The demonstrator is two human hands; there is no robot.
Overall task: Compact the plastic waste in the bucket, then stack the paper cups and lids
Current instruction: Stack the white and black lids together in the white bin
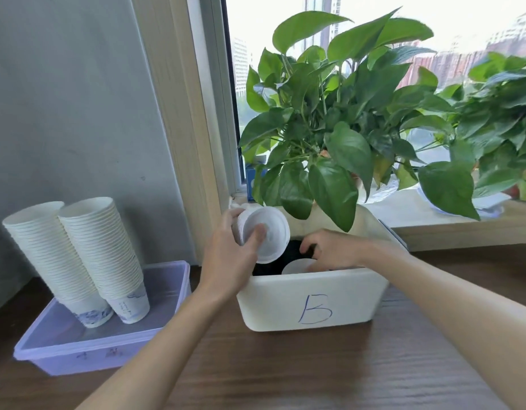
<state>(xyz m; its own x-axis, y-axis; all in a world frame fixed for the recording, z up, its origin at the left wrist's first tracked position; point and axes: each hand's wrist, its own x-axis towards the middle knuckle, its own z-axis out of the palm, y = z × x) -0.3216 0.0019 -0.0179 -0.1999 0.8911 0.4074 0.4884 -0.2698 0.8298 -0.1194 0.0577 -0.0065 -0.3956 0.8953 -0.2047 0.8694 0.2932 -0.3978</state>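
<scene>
Left grip (235, 250) is up over the left rear corner of the white bin (270, 303), the one with a blue B on its front wall. I've got the thumb across the face of the stack of lids (267, 236) and the fingers wrapped behind it, so that grip is closed round the stack. The stack is tipped on its side, top face towards me, and hangs just above the bin's rim.

Right grip (329, 251) is inside the bin's open top with the fingers curled downward. They're against a white round piece (297, 266) lying just behind the front wall. I can't tell whether it's a lid or a cup, nor whether the grip has actually closed on it.

The leaves of the plant (329, 128) hang over the bin's back rim, close above the right grip. The window sill (463, 229) runs behind and to the right of the bin.

Left of the bin sits a purple lidded box (108, 338), a strip of worktop (285, 377) between them. On the box stand two stacks of paper cups (78, 255), upside down, leaning, touching each other. In front of the bin a broad stretch of wood shows, crossed by both forearms.
</scene>
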